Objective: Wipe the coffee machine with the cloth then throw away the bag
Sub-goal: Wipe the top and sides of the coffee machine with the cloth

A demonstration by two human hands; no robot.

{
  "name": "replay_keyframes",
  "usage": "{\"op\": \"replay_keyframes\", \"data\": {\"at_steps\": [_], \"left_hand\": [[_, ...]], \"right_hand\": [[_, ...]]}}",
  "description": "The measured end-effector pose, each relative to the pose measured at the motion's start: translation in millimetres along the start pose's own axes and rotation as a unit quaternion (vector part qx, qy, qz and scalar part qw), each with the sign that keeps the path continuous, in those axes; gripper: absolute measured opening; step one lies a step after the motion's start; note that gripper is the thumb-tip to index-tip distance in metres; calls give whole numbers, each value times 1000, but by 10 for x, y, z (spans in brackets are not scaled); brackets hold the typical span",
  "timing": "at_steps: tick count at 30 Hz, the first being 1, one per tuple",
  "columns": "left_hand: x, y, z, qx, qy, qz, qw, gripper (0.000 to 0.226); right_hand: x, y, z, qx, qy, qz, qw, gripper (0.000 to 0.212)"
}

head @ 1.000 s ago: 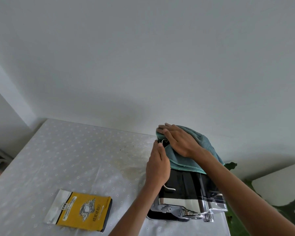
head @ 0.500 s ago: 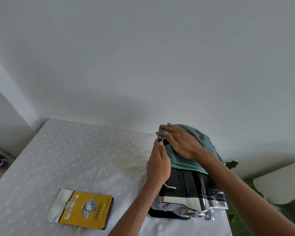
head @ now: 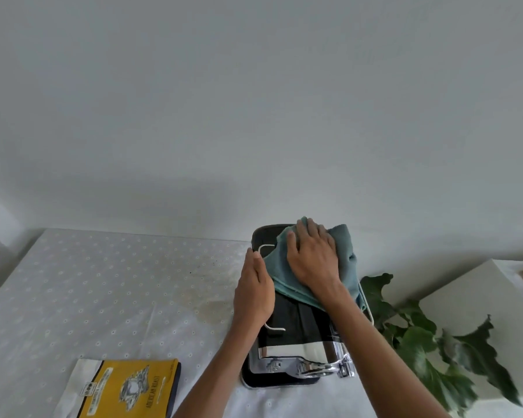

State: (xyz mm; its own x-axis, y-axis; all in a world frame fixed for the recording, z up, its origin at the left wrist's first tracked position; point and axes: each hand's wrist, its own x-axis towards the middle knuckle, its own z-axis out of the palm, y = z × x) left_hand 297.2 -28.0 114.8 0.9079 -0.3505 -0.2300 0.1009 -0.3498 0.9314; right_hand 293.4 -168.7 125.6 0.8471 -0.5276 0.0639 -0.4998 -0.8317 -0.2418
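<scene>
A black and chrome coffee machine (head: 296, 336) stands at the right end of the table. A teal cloth (head: 343, 245) lies over its top. My right hand (head: 311, 260) presses flat on the cloth, fingers pointing toward the wall. My left hand (head: 254, 294) rests flat against the machine's left side, fingers together, holding nothing I can see. A yellow and white coffee bag (head: 127, 390) lies flat on the table at the near left, apart from both hands.
The table (head: 103, 282) has a white dotted covering with a brownish stain (head: 212, 306) beside the machine. A white wall stands right behind. A leafy green plant (head: 417, 336) and a white box (head: 477, 300) are to the right of the table.
My right hand and the cloth have slid to the right across the top of the machine, uncovering its back left corner. The view has tilted slightly. My left hand stays at the machine's side.
</scene>
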Motion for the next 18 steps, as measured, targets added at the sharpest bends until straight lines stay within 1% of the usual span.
{"op": "replay_keyframes", "data": {"at_steps": [1, 2, 4, 6, 9, 11, 14, 16, 18], "left_hand": [[4, 0, 3, 2, 1, 2, 1000, 59], [5, -1, 8, 3, 2, 1, 1000, 59], [8, -9, 9, 3, 4, 0, 1000, 60], [14, 0, 2, 9, -1, 1, 1000, 59], [-4, 27, -19, 11, -11, -3, 1000, 58], [-21, 38, -31, 9, -12, -6, 1000, 58], [-24, 31, -36, 7, -9, -6, 1000, 59], [-17, 25, -31, 4, -10, -6, 1000, 61], [-13, 15, -25, 1, -10, -8, 1000, 62]], "right_hand": [[-41, -62, 6, -18, 6, 26, 999, 69], [-105, -123, 3, -35, 6, 33, 999, 74], [-183, -161, -2, -51, -5, 13, 999, 84], [-109, -89, -69, -58, -23, 14, 998, 81], [123, 32, -199, -75, -56, 74, 993, 75], [154, 71, -187, -74, -52, 82, 992, 75], [-43, 94, -72, -40, -14, 27, 999, 75], [-305, 87, -66, -11, -13, -13, 1000, 78], [-603, 98, -113, 11, -18, -49, 999, 72]]}}
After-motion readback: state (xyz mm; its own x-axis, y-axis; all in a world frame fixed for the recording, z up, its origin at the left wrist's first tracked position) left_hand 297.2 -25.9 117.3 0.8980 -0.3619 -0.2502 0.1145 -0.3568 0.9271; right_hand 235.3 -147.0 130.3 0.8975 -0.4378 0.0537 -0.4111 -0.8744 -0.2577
